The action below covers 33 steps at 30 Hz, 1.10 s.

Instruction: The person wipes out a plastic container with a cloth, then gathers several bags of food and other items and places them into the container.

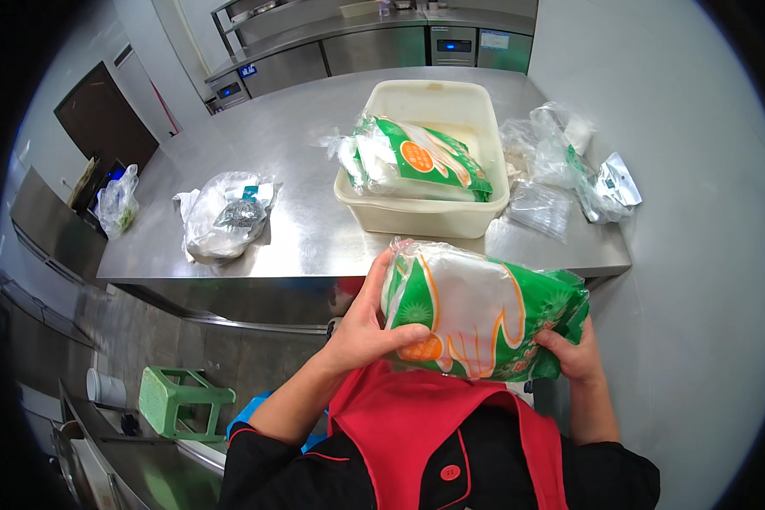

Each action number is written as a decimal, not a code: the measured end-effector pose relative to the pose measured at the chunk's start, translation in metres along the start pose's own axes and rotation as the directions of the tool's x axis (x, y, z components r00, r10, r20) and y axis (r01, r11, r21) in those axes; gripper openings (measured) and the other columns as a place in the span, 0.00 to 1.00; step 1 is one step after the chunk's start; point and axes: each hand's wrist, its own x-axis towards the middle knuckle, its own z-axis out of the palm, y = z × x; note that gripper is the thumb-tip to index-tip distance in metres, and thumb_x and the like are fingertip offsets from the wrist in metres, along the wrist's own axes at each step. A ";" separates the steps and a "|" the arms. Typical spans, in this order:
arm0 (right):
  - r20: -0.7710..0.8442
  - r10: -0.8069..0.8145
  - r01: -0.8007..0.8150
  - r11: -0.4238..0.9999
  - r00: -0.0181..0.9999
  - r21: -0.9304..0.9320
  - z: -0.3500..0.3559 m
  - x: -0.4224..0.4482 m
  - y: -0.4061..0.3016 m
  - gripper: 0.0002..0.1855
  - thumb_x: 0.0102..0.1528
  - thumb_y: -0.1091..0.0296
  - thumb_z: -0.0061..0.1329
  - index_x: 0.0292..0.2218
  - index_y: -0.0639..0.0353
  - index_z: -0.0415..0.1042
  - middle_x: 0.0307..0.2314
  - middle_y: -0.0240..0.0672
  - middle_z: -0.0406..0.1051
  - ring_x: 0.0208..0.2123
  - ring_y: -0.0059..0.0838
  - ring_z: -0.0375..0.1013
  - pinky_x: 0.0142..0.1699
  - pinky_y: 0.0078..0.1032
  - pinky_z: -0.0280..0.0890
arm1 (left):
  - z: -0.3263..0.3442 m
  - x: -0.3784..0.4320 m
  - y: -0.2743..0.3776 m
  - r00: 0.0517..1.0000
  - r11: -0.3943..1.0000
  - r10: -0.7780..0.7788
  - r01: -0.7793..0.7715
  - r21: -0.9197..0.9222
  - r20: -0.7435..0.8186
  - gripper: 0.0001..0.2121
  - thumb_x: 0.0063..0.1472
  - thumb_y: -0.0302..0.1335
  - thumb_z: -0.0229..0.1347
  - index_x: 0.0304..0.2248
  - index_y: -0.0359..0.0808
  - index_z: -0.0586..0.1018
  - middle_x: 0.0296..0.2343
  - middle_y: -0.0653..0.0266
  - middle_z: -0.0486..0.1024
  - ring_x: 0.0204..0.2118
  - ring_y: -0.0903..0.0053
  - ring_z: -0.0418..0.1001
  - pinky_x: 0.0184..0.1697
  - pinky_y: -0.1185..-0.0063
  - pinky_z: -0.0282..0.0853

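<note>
Between my two hands is a green and clear plastic pack of disposable gloves [472, 306], held in front of my red apron and just off the table's front edge. My left hand [363, 325] grips its left end, thumb on the front face. The right end is pinched by my right hand [570, 350], whose fingers are partly hidden behind the pack. Beyond it, a cream plastic tub [421, 220] stands on the steel table [306, 153]. More glove packs of the same kind [421, 159] lie in the tub, leaning over its left rim.
Clear bags and wrappers [548, 166] lie right of the tub, by the wall. On the left are a white plastic bag with a steel wool scourer [229, 217] and a knotted bag with something green [118, 201]. A green plastic stool [182, 401] stands on the floor at lower left.
</note>
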 end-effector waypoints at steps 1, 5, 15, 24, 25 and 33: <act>0.001 0.002 -0.002 1.000 1.000 -0.001 0.001 0.001 0.000 0.21 0.49 0.78 0.56 0.45 0.65 0.67 0.36 0.34 0.73 0.38 0.23 0.71 0.45 0.23 0.67 | -0.002 -0.002 -0.003 0.999 0.998 -0.049 0.048 -0.049 -0.014 0.46 0.49 0.26 0.64 0.60 0.31 0.44 0.53 0.58 0.57 0.57 0.74 0.55 0.59 0.77 0.51; 0.006 0.009 -0.009 1.000 1.000 0.009 0.003 0.002 0.001 0.21 0.50 0.77 0.56 0.45 0.65 0.67 0.37 0.34 0.73 0.38 0.23 0.71 0.45 0.23 0.66 | 0.000 -0.001 -0.001 0.999 0.997 -0.049 0.048 -0.062 -0.011 0.46 0.49 0.26 0.64 0.60 0.30 0.45 0.53 0.58 0.57 0.56 0.74 0.56 0.59 0.77 0.52; -0.059 -0.009 0.011 0.999 0.998 0.036 0.000 0.001 0.003 0.23 0.48 0.78 0.56 0.46 0.64 0.66 0.37 0.34 0.72 0.39 0.24 0.71 0.45 0.23 0.66 | 0.002 0.008 0.010 0.999 1.000 0.013 -0.013 -0.014 0.043 0.46 0.51 0.28 0.62 0.60 0.30 0.43 0.55 0.56 0.55 0.58 0.72 0.53 0.60 0.76 0.49; -0.228 -0.078 0.083 0.997 0.971 0.009 -0.008 0.002 -0.004 0.24 0.49 0.76 0.57 0.47 0.64 0.64 0.39 0.35 0.71 0.39 0.25 0.71 0.45 0.24 0.67 | -0.058 0.041 0.034 0.862 0.591 0.505 -0.312 0.744 -0.040 0.28 0.56 0.18 0.46 0.58 0.34 0.57 0.56 0.55 0.57 0.53 0.62 0.65 0.57 0.72 0.58; -0.237 -0.084 0.086 0.996 0.968 0.000 -0.010 0.003 -0.007 0.24 0.49 0.76 0.57 0.47 0.64 0.64 0.39 0.35 0.71 0.39 0.25 0.71 0.45 0.24 0.67 | -0.070 0.056 0.047 0.815 0.256 0.572 -0.286 0.923 0.093 0.31 0.52 0.14 0.46 0.58 0.36 0.59 0.56 0.54 0.57 0.55 0.61 0.63 0.58 0.71 0.57; -0.228 -0.064 0.077 0.996 0.972 0.048 -0.008 0.002 -0.011 0.23 0.51 0.72 0.56 0.47 0.65 0.65 0.39 0.35 0.72 0.39 0.25 0.71 0.46 0.24 0.66 | -0.104 0.151 0.088 0.886 -0.331 0.135 -0.382 0.863 0.444 0.45 0.39 0.12 0.53 0.61 0.41 0.52 0.60 0.61 0.50 0.64 0.69 0.44 0.67 0.68 0.41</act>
